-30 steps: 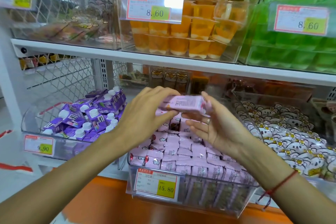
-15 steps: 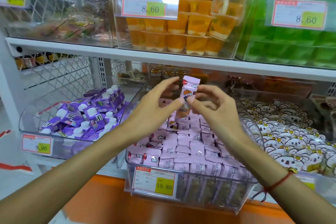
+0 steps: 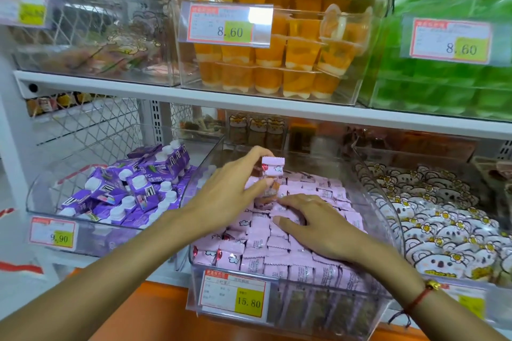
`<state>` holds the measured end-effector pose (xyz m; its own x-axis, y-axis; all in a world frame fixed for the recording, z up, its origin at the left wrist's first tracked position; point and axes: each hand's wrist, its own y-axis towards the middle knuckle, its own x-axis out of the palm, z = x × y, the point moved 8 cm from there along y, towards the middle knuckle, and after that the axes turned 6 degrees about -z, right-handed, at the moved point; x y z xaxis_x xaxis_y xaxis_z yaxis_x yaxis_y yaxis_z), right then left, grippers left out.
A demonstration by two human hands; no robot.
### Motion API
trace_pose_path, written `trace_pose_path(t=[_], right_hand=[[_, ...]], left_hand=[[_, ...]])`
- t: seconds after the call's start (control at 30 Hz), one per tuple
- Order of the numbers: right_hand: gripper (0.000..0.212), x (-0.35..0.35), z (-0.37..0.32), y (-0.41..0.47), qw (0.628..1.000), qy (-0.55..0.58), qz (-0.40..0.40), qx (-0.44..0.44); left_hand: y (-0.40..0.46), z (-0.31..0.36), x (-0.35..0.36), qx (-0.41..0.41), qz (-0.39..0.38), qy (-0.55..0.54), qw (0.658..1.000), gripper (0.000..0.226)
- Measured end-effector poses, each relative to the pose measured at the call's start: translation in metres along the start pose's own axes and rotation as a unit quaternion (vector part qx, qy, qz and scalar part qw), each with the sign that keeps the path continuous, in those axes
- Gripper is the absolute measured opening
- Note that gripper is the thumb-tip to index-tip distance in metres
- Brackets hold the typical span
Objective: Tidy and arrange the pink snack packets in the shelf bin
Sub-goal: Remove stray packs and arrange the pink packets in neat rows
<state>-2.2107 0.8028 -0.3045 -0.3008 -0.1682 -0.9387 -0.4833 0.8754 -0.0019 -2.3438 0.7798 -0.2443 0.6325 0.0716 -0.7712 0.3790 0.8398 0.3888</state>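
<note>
Head view: my left hand [image 3: 230, 188] pinched one pink packet [image 3: 272, 169] upright, long axis vertical, over the clear bin [image 3: 385, 202]; my right hand [image 3: 318, 227] lay flat, fingers spread, on the packets below.

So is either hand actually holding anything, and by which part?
The left hand pinches one pink packet upright, thumb and fingers round its lower part. The right hand holds nothing; it rests flat on the packets.

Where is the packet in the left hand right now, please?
In the head view, the packet stands upright, pinched by the left hand above the back of the pink bin, left of centre.
</note>
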Motion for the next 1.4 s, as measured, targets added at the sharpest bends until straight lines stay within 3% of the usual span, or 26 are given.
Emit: trace_pose_path(t=[0.2, 0.37, 0.53, 0.7, 0.87, 0.97, 1.07, 1.13, 1.27, 1.4], right_hand=[[0.057, -0.003, -0.001, -0.002, 1.0, -0.012, 0.014, -0.003], [0.056, -0.004, -0.003, -0.003, 1.0, -0.021, 0.015, -0.005], [0.056, -0.002, -0.003, -0.004, 0.999, -0.025, 0.021, -0.004], [0.056, -0.001, -0.002, -0.002, 0.999, -0.025, 0.022, -0.009], [0.055, -0.003, -0.004, -0.002, 0.999, -0.034, 0.029, -0.017], [0.048, -0.014, -0.007, -0.007, 0.997, -0.011, 0.073, -0.035], [0.038, -0.03, -0.012, -0.013, 0.988, 0.0, 0.139, -0.06], [0.036, -0.029, -0.013, -0.014, 0.99, -0.005, 0.123, -0.066], [0.043, -0.006, -0.01, -0.014, 0.996, -0.064, 0.019, -0.054], [0.045, -0.007, -0.011, -0.012, 0.996, -0.078, 0.018, -0.043]], left_hand=[[0.007, -0.005, -0.011, -0.017, -0.031, 0.014, 0.999, 0.022], [0.023, -0.007, -0.002, -0.009, -0.047, 0.182, 0.982, 0.031], [0.027, -0.03, 0.031, -0.054, -0.165, 0.276, 0.945, 0.033], [0.028, -0.02, 0.013, -0.027, -0.102, 0.223, 0.969, 0.031], [0.017, -0.031, 0.037, -0.063, -0.224, 0.294, 0.927, 0.036], [0.017, -0.027, 0.035, -0.05, -0.213, 0.278, 0.936, 0.035], [0.015, -0.019, 0.023, -0.023, -0.134, 0.265, 0.954, 0.028], [0.009, -0.018, 0.018, -0.022, -0.098, 0.254, 0.962, 0.023], [0.006, -0.024, 0.026, -0.042, -0.145, 0.246, 0.957, 0.025], [0.016, -0.025, 0.026, -0.058, -0.15, 0.256, 0.953, 0.023]])
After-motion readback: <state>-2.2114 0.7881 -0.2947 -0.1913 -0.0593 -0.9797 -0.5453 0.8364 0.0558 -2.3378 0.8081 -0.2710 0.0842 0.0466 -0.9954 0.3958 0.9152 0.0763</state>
